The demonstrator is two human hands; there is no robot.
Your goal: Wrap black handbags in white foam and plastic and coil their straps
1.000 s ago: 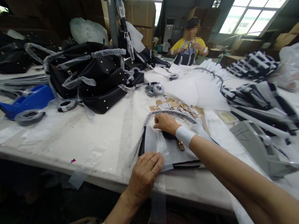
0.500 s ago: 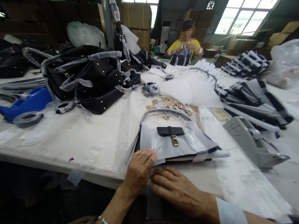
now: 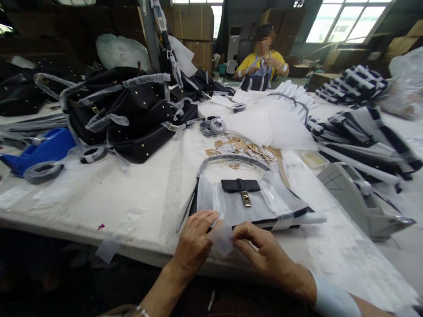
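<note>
Left hand (image 3: 194, 240): fingers extended over the near-left corner of the film-covered black handbag (image 3: 259, 205); cannot tell whether it grips. Right hand (image 3: 267, 253): thumb and forefinger pinched on a piece of translucent film (image 3: 222, 239), which spans the gap between my hands. Bag lies at the near edge of the worktop (image 3: 129, 194), just beyond my hands, long axis roughly left to right along that edge, handle (image 3: 231, 156) arching toward the far side. Key relation, as I judge it: left is nearer, at the bag's corner; right sits at its bottom edge, contact unclear. Grey tape dispenser (image 3: 351, 201): right of the bag, apart from both hands.
</note>
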